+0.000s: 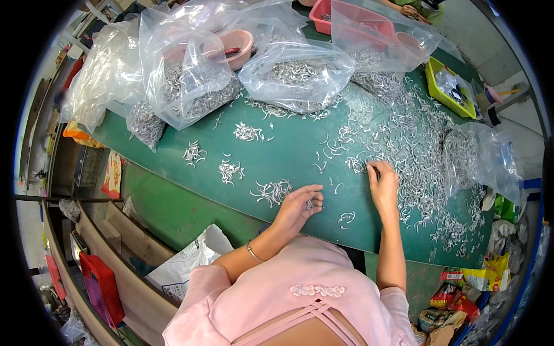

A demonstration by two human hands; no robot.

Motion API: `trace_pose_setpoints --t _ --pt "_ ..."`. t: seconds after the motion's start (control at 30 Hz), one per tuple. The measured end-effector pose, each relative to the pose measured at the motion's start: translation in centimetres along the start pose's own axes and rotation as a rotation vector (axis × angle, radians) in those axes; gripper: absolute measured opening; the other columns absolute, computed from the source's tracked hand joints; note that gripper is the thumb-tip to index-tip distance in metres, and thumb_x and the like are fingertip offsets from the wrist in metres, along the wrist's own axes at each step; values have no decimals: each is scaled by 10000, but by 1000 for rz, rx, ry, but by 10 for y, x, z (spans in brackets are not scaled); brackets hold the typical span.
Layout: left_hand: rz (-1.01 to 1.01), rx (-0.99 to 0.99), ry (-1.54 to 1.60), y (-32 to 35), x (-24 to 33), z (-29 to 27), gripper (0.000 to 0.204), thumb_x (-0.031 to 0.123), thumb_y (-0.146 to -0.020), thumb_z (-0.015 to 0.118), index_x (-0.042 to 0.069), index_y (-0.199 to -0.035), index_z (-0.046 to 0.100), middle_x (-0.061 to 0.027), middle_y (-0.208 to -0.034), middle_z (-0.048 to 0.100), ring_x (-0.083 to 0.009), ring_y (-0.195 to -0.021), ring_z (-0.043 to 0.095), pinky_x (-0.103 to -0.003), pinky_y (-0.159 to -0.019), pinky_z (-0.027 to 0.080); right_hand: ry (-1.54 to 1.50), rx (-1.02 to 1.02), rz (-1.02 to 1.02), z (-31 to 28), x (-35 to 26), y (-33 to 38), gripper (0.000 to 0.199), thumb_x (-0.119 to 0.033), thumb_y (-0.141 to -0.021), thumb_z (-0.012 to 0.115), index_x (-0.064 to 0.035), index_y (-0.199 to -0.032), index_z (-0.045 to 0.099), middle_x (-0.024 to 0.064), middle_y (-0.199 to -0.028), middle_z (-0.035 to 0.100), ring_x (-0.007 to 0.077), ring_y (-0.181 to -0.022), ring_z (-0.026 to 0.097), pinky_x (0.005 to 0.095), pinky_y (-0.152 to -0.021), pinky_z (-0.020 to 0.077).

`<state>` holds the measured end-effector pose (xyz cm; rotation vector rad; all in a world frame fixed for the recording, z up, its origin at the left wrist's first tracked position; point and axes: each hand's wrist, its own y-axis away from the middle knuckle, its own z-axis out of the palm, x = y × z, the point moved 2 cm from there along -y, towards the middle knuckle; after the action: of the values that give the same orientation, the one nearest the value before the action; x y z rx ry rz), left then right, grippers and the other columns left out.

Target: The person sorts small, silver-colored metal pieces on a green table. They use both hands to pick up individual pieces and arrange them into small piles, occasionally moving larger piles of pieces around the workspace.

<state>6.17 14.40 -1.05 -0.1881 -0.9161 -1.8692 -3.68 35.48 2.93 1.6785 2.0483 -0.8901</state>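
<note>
Many small silvery curved metal pieces (412, 150) lie loose over the right half of the green table (300, 144). My left hand (301, 206) is half curled, palm up, above the near table edge, with a few curved metal pieces (310, 204) cupped in it. Beside it on the left is a small heap of the same pieces (273, 192). At the left border of the loose spread, my right hand (383, 177) has its fingertips pinched together over the pieces; whatever lies between them is too small to make out.
Small heaps (229, 170) sit left of centre. Clear plastic bags of pieces (297, 75) line the far side, with a pink bowl (236, 47), a red basket (352, 23) and a yellow-green basket (450, 86). Another bag (461, 155) stands right. Another person's hand (410, 10) shows beyond the table.
</note>
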Motion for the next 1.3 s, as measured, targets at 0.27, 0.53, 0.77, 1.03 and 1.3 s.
trace_pose_setpoints --t 0.27,0.53,0.77,1.03,1.3 --pt "-6 -27 -58 4 -10 2 263 95 -961 523 -13 -1192 590 -53 -933 625 -125 -832 582 -281 -792 492 -112 -443 -31 21 -46 -10 88 -42 -818 677 -12 -897 702 157 -823 642 280 -727 624 370 -667 483" --pt "-53 -127 -39 3 -25 -5 269 106 -971 514 -8 -1201 593 -49 -947 616 -113 -824 565 -273 -781 479 -228 -719 -279 76 -88 -28 139 -72 -853 644 39 -930 677 163 -786 658 217 -638 585 345 -612 467" --pt "-19 -146 -36 4 -25 -11 263 105 -978 478 5 -1194 591 -43 -931 617 -106 -792 569 -263 -748 484 -199 -766 -289 113 -127 -38 155 -83 -864 631 44 -946 665 180 -729 642 244 -615 573 363 -609 462" --pt "23 -193 -83 -1 -31 -12 259 92 -975 487 -29 -1183 582 -70 -926 604 -132 -818 558 -275 -716 460 -122 -825 -233 119 -123 -36 128 -107 -857 638 -9 -922 688 194 -784 671 372 -735 647 430 -674 501" --pt "30 -336 6 -15 -39 -15 227 119 -990 485 -8 -1154 576 -70 -912 590 -144 -803 549 -271 -691 447 -227 -771 -269 127 -138 -33 130 -106 -856 645 8 -910 675 183 -752 664 341 -677 634 408 -626 485"
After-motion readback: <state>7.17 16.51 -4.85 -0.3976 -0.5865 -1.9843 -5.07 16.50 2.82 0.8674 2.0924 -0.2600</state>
